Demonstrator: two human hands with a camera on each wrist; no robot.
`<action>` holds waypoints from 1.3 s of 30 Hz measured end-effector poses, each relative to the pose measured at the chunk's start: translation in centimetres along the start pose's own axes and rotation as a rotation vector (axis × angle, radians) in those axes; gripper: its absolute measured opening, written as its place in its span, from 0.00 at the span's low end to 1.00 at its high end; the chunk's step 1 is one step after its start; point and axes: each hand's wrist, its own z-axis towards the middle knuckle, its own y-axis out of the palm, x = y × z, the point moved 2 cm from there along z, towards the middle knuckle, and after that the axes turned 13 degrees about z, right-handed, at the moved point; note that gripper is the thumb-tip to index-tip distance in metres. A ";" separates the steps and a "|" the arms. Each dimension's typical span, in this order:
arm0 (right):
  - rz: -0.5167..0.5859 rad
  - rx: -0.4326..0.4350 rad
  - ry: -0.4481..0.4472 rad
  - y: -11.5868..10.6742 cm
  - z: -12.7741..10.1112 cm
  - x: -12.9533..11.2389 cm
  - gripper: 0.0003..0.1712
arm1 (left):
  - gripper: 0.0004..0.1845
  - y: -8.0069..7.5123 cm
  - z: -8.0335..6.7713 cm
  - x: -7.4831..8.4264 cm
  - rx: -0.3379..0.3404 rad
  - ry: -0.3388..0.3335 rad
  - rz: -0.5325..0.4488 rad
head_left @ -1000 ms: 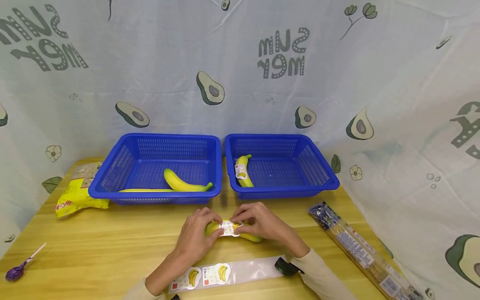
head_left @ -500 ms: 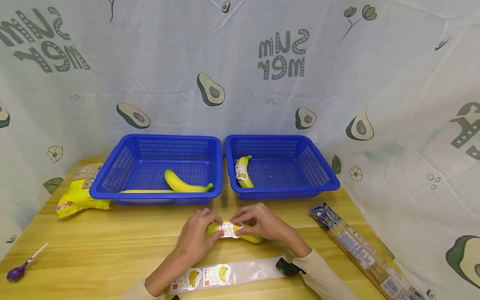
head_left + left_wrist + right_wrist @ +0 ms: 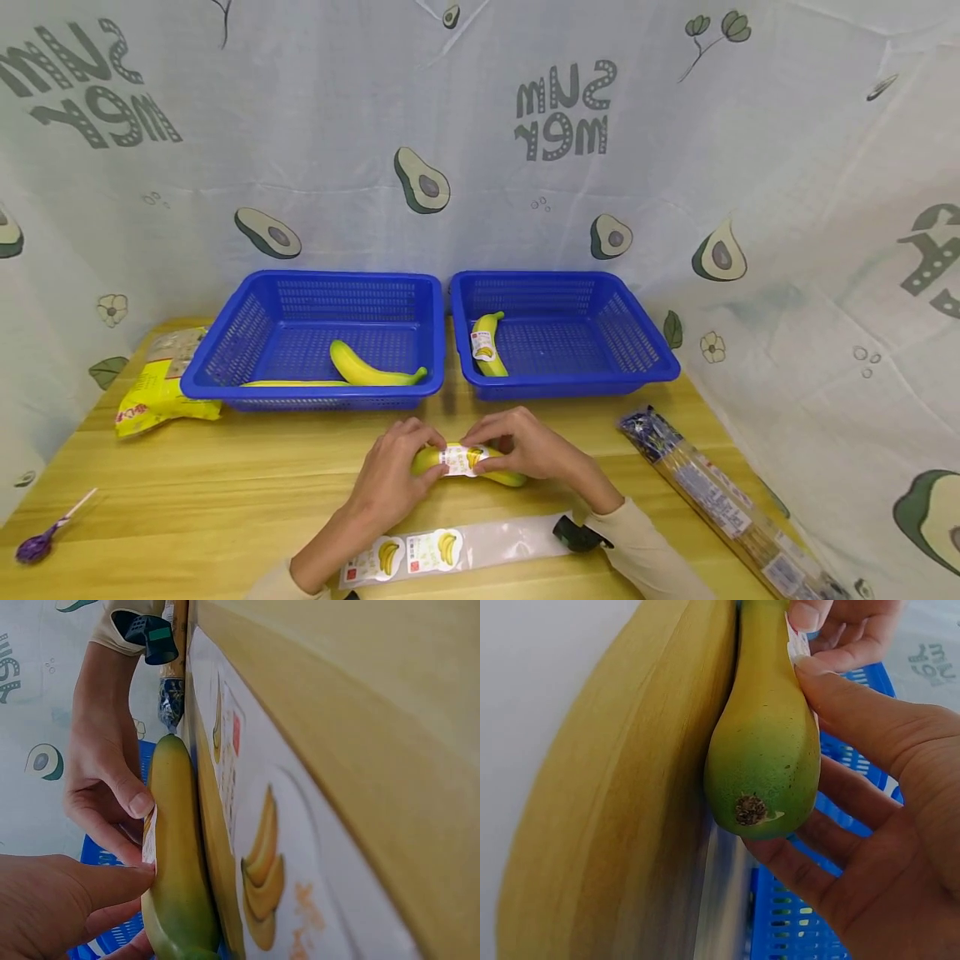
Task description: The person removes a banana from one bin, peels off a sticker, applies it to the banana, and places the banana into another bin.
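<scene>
On the wooden table, in the middle of the head view, a yellow banana (image 3: 512,478) with greenish ends lies crosswise. Across its upper side runs a white sticker (image 3: 457,460) with a banana picture. My left hand (image 3: 392,468) grips the left part, thumb at the sticker's near edge and fingers over the far side. From the other side, my right hand (image 3: 531,450) holds the banana the same way, its thumb (image 3: 821,675) pressing the sticker in the right wrist view. Nearer me lies a clear strip (image 3: 517,540) bearing banana stickers, partly hidden by my left forearm.
Behind stand two blue baskets: the left one (image 3: 315,392) holds unlabelled bananas (image 3: 367,368), the right one (image 3: 570,385) a stickered banana (image 3: 491,362). A yellow snack bag (image 3: 161,387) and a purple lollipop (image 3: 36,547) lie left, a long clear package (image 3: 720,500) right.
</scene>
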 end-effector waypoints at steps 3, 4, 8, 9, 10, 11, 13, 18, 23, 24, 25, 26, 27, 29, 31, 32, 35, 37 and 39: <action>0.009 -0.006 0.003 0.0 0.0 0.0 0.17 | 0.15 0.0 -0.1 0.0 -0.009 -0.004 0.002; 0.009 -0.007 0.001 -0.1 0.1 0.0 0.16 | 0.15 -0.1 -0.1 0.0 -0.009 -0.005 0.004; 0.011 -0.006 0.002 -0.1 0.0 0.0 0.17 | 0.15 0.0 0.0 0.0 -0.006 -0.009 0.006; 0.009 -0.005 0.004 -0.1 0.0 0.0 0.17 | 0.15 0.0 0.0 0.0 -0.006 -0.007 0.005; 0.008 -0.005 0.006 -0.1 0.0 0.0 0.17 | 0.15 0.1 0.0 0.1 -0.006 -0.006 0.003; 0.008 -0.005 0.010 -0.1 0.0 0.0 0.17 | 0.15 0.1 0.0 0.1 -0.007 -0.005 0.003; 0.009 -0.006 0.015 -0.1 -0.1 0.0 0.17 | 0.15 0.1 0.0 0.1 -0.010 -0.004 0.003; 0.012 -0.007 0.011 -0.1 -0.1 0.0 0.17 | 0.15 0.1 0.0 0.1 -0.007 0.001 0.005; 0.009 -0.006 0.003 -0.2 -0.1 0.2 0.16 | 0.16 0.1 0.1 0.1 0.007 0.008 0.012; 0.008 -0.007 0.003 -0.3 0.0 0.2 0.16 | 0.16 0.1 0.1 0.1 0.008 0.008 0.016; 0.007 -0.008 0.004 -0.3 0.0 0.2 0.16 | 0.17 0.1 0.1 0.2 0.009 0.008 0.020; 0.008 -0.008 0.007 -0.3 0.0 0.2 0.17 | 0.17 0.1 0.1 0.2 0.008 0.008 0.022; 0.008 -0.009 0.010 -0.2 0.0 0.2 0.17 | 0.17 0.1 0.1 0.2 0.007 0.007 0.024; 0.010 -0.010 0.016 -0.2 0.0 0.3 0.17 | 0.17 0.1 0.1 0.2 0.002 0.006 0.028; 0.011 -0.011 0.018 -0.1 -0.1 0.3 0.17 | 0.18 0.0 0.1 0.2 -0.007 0.003 0.025; 0.010 -0.012 0.018 -0.1 -0.1 0.3 0.17 | 0.18 0.0 0.1 0.2 -0.015 0.000 0.021; 0.010 -0.012 0.021 0.0 -0.1 0.2 0.17 | 0.17 0.0 0.0 0.0 -0.045 -0.011 0.003; 0.010 -0.012 0.022 0.1 -0.1 0.2 0.17 | 0.17 0.1 0.0 -0.2 -0.066 -0.022 -0.012; 0.011 -0.010 0.021 0.1 -0.1 0.2 0.17 | 0.16 0.1 0.0 -0.4 -0.080 -0.029 -0.017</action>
